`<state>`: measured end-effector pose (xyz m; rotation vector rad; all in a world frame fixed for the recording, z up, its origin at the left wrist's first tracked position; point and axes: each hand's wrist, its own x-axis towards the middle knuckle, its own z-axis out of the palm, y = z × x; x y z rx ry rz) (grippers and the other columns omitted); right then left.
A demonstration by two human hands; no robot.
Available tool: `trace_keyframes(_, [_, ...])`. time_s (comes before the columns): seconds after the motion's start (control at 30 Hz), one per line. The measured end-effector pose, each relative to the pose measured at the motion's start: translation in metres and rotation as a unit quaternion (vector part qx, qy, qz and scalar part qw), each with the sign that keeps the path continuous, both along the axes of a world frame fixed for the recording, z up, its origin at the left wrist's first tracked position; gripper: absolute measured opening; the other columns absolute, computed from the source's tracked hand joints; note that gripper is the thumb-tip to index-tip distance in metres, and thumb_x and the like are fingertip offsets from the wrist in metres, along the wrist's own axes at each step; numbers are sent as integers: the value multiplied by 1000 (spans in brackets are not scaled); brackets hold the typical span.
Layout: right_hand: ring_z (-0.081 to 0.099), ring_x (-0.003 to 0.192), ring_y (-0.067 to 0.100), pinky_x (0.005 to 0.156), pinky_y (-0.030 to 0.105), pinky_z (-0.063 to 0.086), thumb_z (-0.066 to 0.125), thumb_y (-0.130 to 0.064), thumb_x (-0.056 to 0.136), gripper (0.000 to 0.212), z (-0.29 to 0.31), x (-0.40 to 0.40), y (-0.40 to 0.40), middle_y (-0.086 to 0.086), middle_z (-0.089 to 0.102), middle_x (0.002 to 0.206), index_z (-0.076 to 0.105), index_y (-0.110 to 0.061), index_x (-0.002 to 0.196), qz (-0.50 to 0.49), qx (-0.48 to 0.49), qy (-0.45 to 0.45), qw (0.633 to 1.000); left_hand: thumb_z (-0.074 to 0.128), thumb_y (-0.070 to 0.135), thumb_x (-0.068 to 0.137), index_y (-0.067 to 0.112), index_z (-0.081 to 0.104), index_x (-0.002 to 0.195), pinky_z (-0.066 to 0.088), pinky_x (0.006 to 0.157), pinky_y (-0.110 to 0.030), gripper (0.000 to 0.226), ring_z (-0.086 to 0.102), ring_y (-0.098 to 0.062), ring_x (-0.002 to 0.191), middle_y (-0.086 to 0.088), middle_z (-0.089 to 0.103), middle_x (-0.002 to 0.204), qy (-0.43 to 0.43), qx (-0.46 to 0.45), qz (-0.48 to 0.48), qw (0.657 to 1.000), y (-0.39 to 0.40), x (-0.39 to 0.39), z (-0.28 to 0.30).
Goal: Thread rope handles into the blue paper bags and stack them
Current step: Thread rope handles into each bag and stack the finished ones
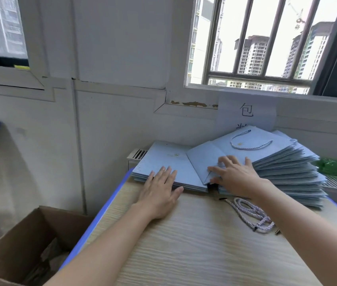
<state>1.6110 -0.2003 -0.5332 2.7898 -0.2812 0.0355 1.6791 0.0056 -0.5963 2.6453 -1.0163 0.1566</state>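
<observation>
**Between bags: finished one laid down, next to be drawn**

Loose rope handles (252, 214) lie on the table (184, 244). Beyond them, the left hand (159, 195) rests flat, fingers spread, on the handleless stack (167, 164); the right hand (233, 174), also spread, presses the threaded bag (246, 149) atop the fanned pile. Judged next: draw a fresh bag and pick up a rope.

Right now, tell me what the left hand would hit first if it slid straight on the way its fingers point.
The left hand already lies on the flat pile of blue bags; going on, probably the wall behind it.
</observation>
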Motion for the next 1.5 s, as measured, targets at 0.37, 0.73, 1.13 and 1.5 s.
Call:
trace_keyframes(0.37, [25, 135, 22, 106, 54, 23, 44, -54, 92, 49, -1, -9, 6, 5, 29, 145, 32, -44, 138, 22, -14, -23, 999, 41, 52, 93, 18, 31, 145, 4, 119, -36, 63, 47, -20, 125, -3, 47, 137, -142, 62, 17, 988, 1, -8, 13])
trace_keyframes(0.73, [42, 115, 19, 87, 33, 35, 54, -19, 91, 46, -7, -1, 14, 0, 41, 124, 44, -37, 132, 1, -56, -97, 994, 83, -2, 38, 17, 58, 52, 24, 44, -22, 34, 45, -18, 44, 2, 45, 55, -304, -49, 33, 951, 14, 6, 6])
trace_keyframes(1.13, [10, 143, 25, 113, 56, 4, 41, -19, 94, 57, 0, 5, 23, 1, 19, 154, 23, -36, 145, -64, 26, 28, 997, 36, 8, 79, 13, 51, 73, 28, 71, -28, 16, 45, -15, 71, 3, 51, 73, -317, -316, -14, 894, 42, 4, 13])
trace_keyframes(1.5, [16, 139, 20, 109, 47, 20, 43, -15, 92, 54, -4, 0, 24, 1, 22, 152, 34, -41, 139, 10, -10, -35, 999, 32, 55, 93, 11, 38, 142, 19, 113, -34, 66, 21, -25, 142, -13, 30, 151, -15, -62, 8, 998, 7, -37, 17])
